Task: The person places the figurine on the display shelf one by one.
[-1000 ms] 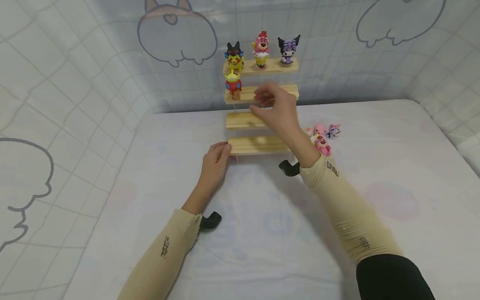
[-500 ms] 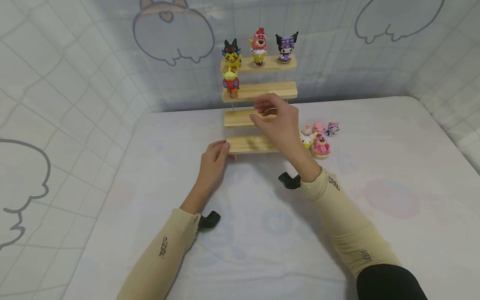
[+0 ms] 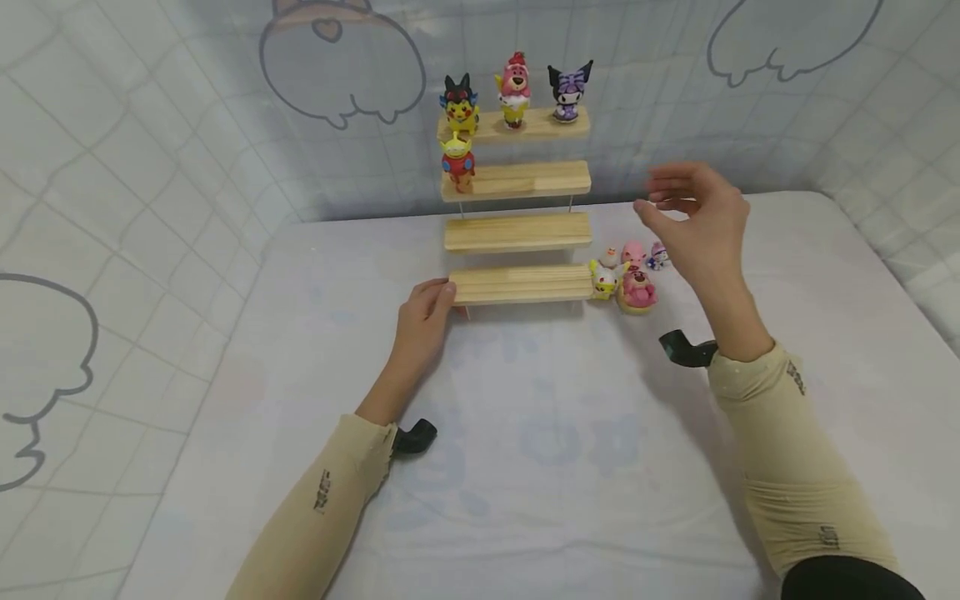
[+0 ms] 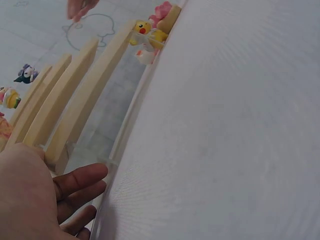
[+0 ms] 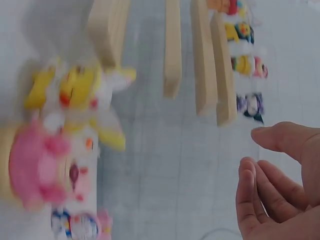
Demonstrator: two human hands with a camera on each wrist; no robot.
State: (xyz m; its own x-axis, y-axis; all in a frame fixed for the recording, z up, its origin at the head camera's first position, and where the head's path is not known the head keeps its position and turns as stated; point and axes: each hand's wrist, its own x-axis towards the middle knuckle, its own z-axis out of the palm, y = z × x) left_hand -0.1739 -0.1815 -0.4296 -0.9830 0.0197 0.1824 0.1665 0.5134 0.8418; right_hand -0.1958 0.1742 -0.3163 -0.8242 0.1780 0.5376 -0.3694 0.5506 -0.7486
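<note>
A four-tier wooden display stand (image 3: 522, 286) on clear supports is at the back of the table. My left hand (image 3: 423, 321) holds the left end of its lowest shelf, thumb at the top edge; in the left wrist view its fingers (image 4: 82, 182) reach below the shelf. Off to the right, my right hand (image 3: 701, 221) is raised with nothing in it, thumb and fingers apart. Three figurines stand on the top shelf: a yellow one with a dark hood (image 3: 460, 107), a pink bear (image 3: 514, 92) and a purple-and-black one (image 3: 569, 93). A red-and-yellow figurine (image 3: 457, 162) is at the second shelf's left.
Several figurines cluster on the table right of the stand, including a yellow-and-white one (image 3: 604, 279), a pink bear in a tan base (image 3: 637, 290) and a small purple-and-blue one (image 3: 657, 255). A white cloth (image 3: 510, 467) covers the table; patterned curtains (image 3: 360, 158) rise behind it.
My right hand has moved from in front of the shelves to the right, over the clustered figurines. The left hand stays at the lowest shelf; the view has shifted slightly.
</note>
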